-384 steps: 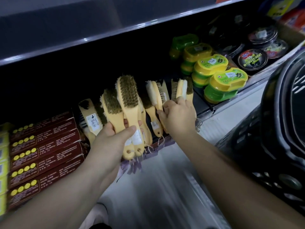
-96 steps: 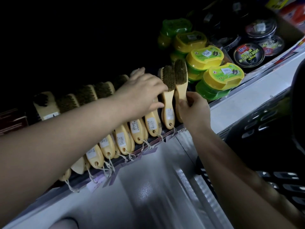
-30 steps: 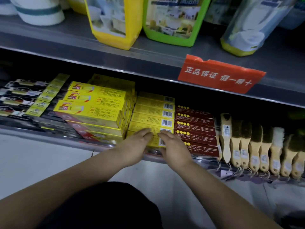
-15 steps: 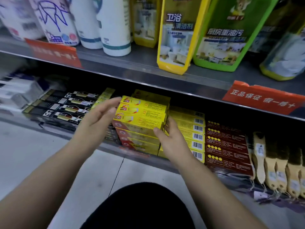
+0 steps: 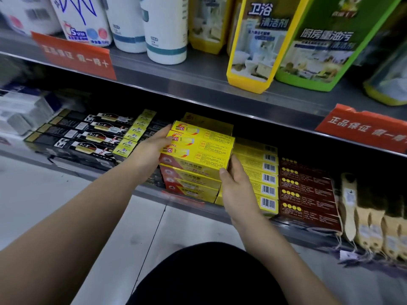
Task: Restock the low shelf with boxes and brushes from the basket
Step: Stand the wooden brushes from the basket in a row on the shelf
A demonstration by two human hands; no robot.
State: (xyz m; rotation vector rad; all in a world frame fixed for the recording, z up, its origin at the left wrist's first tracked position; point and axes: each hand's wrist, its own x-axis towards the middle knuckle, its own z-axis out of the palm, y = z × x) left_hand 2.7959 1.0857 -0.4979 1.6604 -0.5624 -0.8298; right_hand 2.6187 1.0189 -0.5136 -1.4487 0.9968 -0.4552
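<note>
**A:** so what are we looking at, closest first?

**B:** our dark knee [image 5: 209, 274] at the bottom, then both bare forearms reaching out. Our right hand [image 5: 239, 190] grips the near right corner of the yellow boxes [image 5: 198, 148], thumb on the front face and fingers wrapped up the end. Our left hand [image 5: 152, 150] lies flat against the other end with its fingers straight. The stack is squeezed between the two hands, sitting on more boxes on the low shelf [image 5: 72, 167].

**A:** can we read the print on them?

**B:** nope, too small. Just right of our right hand are barcoded yellow boxes [image 5: 264, 172], then dark red boxes [image 5: 308, 194] with rows of yellow dots, and the brushes [image 5: 374, 227] well off to that side. Left of our left hand there are black boxes [image 5: 88, 137].

**A:** and further back?

**B:** above the hands, the upper shelf [image 5: 198, 84] carries red tags [image 5: 74, 56] reading 正品保证 假一赔十. Standing on it are a yellow pack [image 5: 253, 51] marked 卫浴清洁剂, a green pack [image 5: 319, 51] marked 厨房重油污, and white bottles [image 5: 165, 29].
</note>
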